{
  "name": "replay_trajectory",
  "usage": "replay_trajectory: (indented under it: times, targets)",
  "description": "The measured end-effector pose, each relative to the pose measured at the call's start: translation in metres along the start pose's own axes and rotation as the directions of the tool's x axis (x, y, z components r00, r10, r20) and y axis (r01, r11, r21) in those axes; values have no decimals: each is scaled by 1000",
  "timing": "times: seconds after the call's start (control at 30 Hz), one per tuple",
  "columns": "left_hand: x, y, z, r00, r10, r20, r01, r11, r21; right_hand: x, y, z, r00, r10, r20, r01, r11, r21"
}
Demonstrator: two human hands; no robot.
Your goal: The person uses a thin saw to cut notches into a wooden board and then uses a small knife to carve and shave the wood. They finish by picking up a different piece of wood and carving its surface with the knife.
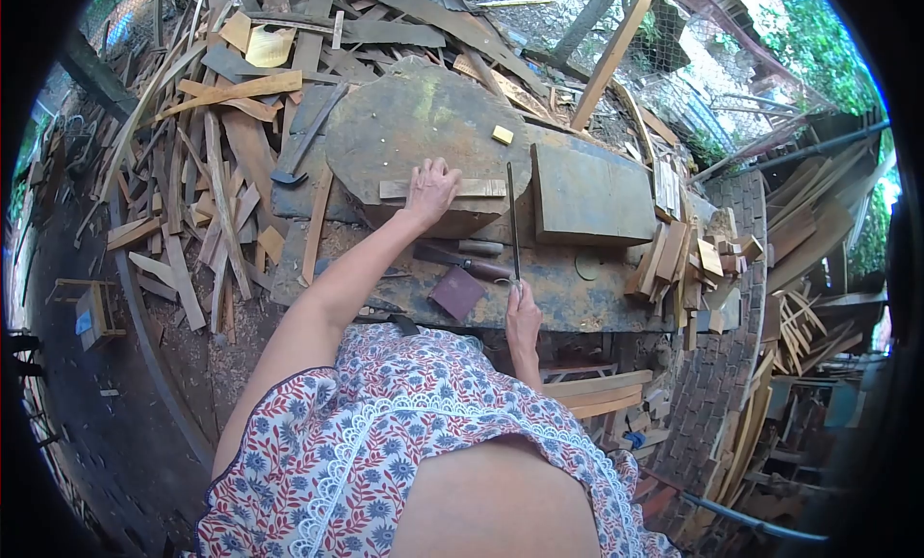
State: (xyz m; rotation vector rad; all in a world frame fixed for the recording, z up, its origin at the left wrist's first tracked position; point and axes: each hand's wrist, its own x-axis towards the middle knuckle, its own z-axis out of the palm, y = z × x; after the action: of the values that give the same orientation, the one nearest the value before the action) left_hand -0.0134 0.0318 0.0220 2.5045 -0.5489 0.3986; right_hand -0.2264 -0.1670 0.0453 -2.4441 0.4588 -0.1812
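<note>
We locate the light-brown, flat, narrow wooden strip (481, 188) at the near edge of the thick, grey-brown round-edged wooden slab (385, 106), lying crosswise before us. We judge the strip light, stiff and dry, with little tendency to slip under firm pressure, though its thin section could split at the ends. We take hold at mid-length, fingers over the top face and clear of both ends. Our left hand (433, 190) is closed over that middle portion, fingers curled, back of the hand upward; the left arm reaches forward and inward from the left. Our right hand (523, 317) is closed around the lower end of the long, thin, dark metal tool (515, 221), with the forearm low and close to the body. The tool points away from us, beside the strip's right end; we cannot tell whether the two touch. Farther right we note the large, grey-green rectangular wooden block (592, 192); the maroon, flat square piece (455, 293) lies nearer the body.
</note>
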Motion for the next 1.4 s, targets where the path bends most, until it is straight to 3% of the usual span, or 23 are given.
replay_trajectory:
  times: [0.07,0.27,0.57,1.4]
  targets:
    - [1,6,11,994,19,-107,-23,999,-37,5,-6,3,999,25,35,-25,1000,6]
    - [14,27,40,977,-59,-206,60,998,2,15,-14,21,991,52,125,-47,998,-43]
    - [16,28,53,973,-82,-217,109,987,117,1,-22,21,986,74,150,-64,996,-69]
    - [16,25,56,970,-73,-234,104,987,122,-5,-27,30,965,175,195,-145,977,-159]
